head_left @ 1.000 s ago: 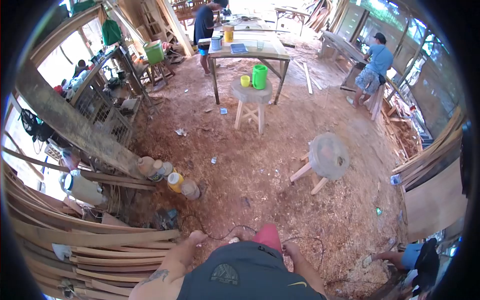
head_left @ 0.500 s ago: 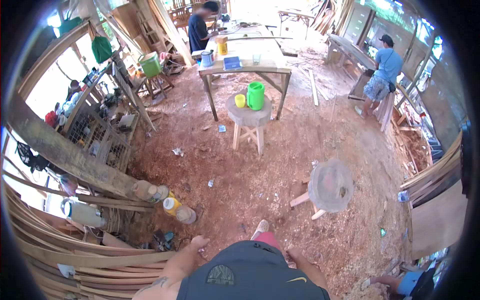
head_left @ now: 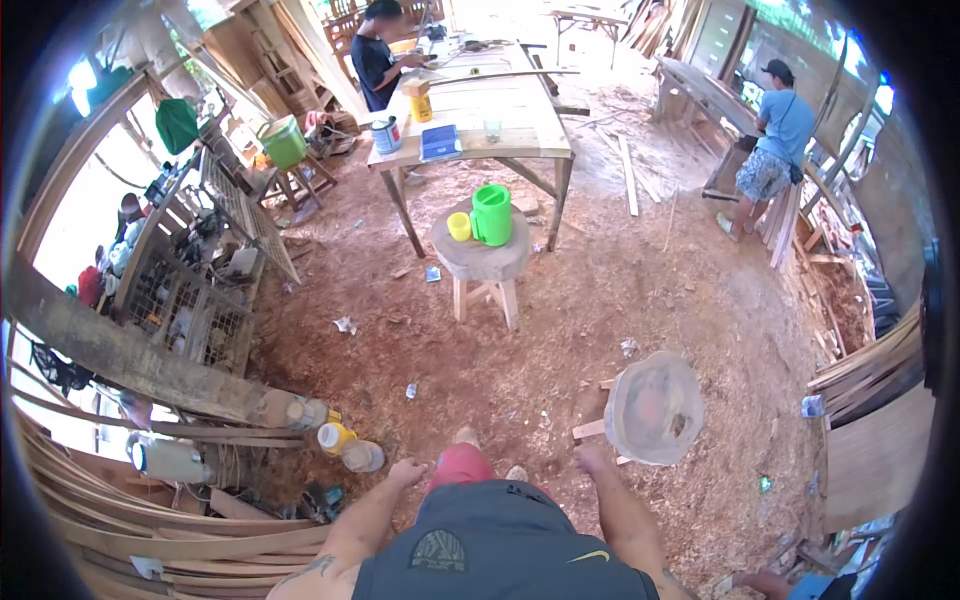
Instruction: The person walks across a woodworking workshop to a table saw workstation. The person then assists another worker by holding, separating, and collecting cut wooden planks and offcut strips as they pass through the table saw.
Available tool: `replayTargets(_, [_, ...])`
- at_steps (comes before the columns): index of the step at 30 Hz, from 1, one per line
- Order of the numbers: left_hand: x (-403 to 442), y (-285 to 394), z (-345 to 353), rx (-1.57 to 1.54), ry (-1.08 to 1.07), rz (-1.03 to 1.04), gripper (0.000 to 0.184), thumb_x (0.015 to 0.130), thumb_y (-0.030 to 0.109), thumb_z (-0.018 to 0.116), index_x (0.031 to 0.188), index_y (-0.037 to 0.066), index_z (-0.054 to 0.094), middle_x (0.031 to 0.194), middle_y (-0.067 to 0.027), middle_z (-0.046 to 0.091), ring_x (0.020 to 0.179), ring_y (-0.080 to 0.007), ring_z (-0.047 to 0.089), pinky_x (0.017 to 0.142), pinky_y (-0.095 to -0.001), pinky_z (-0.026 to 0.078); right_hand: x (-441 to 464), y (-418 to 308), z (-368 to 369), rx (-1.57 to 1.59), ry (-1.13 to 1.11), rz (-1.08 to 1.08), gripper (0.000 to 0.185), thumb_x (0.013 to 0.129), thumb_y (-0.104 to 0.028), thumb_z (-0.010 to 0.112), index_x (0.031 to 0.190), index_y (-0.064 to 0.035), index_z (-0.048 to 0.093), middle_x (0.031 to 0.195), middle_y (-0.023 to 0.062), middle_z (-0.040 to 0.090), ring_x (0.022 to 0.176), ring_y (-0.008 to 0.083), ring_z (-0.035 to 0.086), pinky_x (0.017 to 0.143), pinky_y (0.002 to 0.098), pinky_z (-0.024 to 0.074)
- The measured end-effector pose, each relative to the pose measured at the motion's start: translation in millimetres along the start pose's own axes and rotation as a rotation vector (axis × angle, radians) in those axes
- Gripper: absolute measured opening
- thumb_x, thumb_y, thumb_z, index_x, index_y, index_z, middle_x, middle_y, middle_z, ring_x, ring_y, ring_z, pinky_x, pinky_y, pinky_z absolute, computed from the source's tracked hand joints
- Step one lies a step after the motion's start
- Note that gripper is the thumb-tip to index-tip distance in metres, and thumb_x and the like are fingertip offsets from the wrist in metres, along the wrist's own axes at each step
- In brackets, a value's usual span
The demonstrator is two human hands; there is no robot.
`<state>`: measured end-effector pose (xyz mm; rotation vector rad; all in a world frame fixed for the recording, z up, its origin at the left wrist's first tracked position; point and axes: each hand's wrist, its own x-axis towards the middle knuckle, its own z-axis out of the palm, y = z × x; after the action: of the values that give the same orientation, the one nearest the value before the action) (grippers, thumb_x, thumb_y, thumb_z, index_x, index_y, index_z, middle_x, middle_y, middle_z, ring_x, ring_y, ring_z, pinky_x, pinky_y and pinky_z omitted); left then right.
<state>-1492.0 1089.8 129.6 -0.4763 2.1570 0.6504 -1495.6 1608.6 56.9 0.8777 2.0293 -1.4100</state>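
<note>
Both hands are low at the person's sides, the left hand (head_left: 407,472) by one thigh and the right hand (head_left: 592,459) by the other. Their fingers look small and soft-edged in this view, so I cannot fairly tell whether they are curled tight or loose.

Nearest the right hand, just ahead and to its right, stands a round-topped stool (head_left: 655,408), one pale leg (head_left: 588,430) angling toward that hand. To the left hand's left sit a cloudy jar (head_left: 362,456) and a yellow container (head_left: 333,437), close together on the floor (head_left: 480,385); behind and left of that hand lie long wood strips (head_left: 210,550).

Well ahead of both hands, a second stool (head_left: 475,266) carries a green pitcher (head_left: 491,216) and a yellow cup (head_left: 459,227). Beyond it is a bench (head_left: 515,130) with a blue tray (head_left: 440,142); a person in a dark shirt (head_left: 371,65) stands at its left.
</note>
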Motion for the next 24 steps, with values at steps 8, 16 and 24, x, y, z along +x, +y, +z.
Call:
replayTargets(8, [139.7, -56.3, -1.3, -0.267, -0.215, -0.091, 0.035, 0.086, 0.041, 0.060, 0.082, 0.008, 0.069, 0.071, -0.0074, 0.068, 0.060, -0.0202, 0.066, 0.053, -0.0356, 0.054, 35.2, 14.0, 1.3, 0.203, -0.234, 0.339, 0.014, 0.083, -0.022, 0.059, 0.082, -0.0077, 0.059, 0.063, 0.0049, 0.053, 0.048, 0.0212, 0.054, 0.042, 0.0375, 0.0441])
replayTargets(16, [229.8, 144.0, -166.2, 0.054, -0.091, 0.109, 0.037, 0.085, 0.041, 0.058, 0.094, 0.008, 0.071, 0.084, -0.0125, 0.070, 0.073, -0.0224, 0.069, 0.064, -0.0384, 0.057, 131.2, -21.2, -25.9, 0.316, -0.034, 0.239, 0.026, 0.085, -0.026, 0.058, 0.100, -0.0065, 0.067, 0.070, 0.0093, 0.058, 0.064, 0.0250, 0.063, 0.046, 0.0408, 0.0489])
replayTargets(24, [259.0, 337.0, -288.9, -0.067, 0.167, 0.282, 0.036, 0.085, 0.035, 0.061, 0.106, 0.007, 0.068, 0.089, -0.0126, 0.070, 0.079, -0.0214, 0.069, 0.072, -0.0354, 0.055, 236.1, -101.9, 5.7, -0.756, 0.165, -0.329, 0.015, 0.083, -0.016, 0.057, 0.088, -0.0036, 0.065, 0.073, 0.0126, 0.063, 0.061, 0.0260, 0.064, 0.056, 0.0447, 0.0513])
